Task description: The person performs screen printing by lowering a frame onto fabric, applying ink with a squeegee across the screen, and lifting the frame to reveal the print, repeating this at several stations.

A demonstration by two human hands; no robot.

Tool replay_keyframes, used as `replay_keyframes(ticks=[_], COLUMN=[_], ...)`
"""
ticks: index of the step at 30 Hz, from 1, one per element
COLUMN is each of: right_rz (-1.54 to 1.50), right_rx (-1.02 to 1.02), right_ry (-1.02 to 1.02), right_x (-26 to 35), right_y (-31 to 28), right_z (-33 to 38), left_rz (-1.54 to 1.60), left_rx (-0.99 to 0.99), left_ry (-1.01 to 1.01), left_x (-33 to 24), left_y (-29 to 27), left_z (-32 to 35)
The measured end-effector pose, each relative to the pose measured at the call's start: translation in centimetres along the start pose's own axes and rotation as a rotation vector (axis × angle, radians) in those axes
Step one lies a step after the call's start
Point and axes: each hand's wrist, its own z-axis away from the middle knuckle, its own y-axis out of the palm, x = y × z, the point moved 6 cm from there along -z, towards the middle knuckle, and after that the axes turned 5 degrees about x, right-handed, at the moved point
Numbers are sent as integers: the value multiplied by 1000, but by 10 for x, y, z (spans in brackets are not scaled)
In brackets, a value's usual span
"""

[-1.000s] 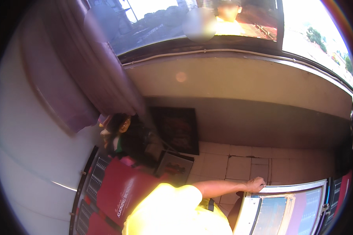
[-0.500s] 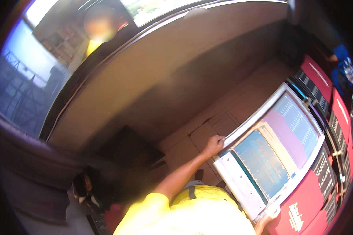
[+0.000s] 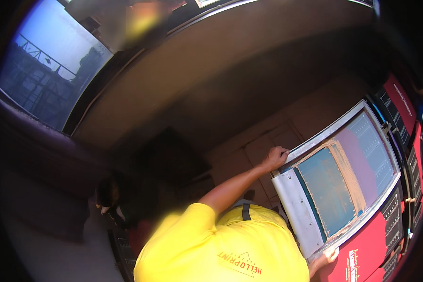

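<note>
A screen printing frame [image 3: 322, 127] with a metal rim lies tilted at the right, over red printed sheets. Its mesh has a blue-grey panel [image 3: 326, 188], edged by tan tape and a purple band. Across its near end lies a grey metal bar [image 3: 298, 211] with screws. My left hand [image 3: 276, 158] is closed on the frame's far-side edge, beside that bar's end. My right hand [image 3: 328, 257] grips the opposite edge near the red sheets; its fingers are partly hidden. Both arms come from my yellow shirt.
Red sheets [image 3: 357, 244] and black printed panels [image 3: 392, 214] sit in rows under and beyond the frame. A long brown wall [image 3: 211, 66] runs across the back, with a window [image 3: 56, 66] at upper left. Dark objects lie on the shaded floor.
The whole view has shifted, so the frame and my hands appear a little farther right. Both hands keep their places on the frame. The picture is less bright.
</note>
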Motion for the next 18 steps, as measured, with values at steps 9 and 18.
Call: replay_keyframes(ticks=[9, 18], right_rz=[-42, -101], right_rx=[71, 74], right_ry=[-81, 55], right_x=[-35, 9], right_y=[-16, 10], right_z=[-26, 9], left_rz=[-29, -22], left_rx=[14, 67], left_ry=[0, -59], left_x=[3, 4], left_y=[0, 2], left_z=[1, -2])
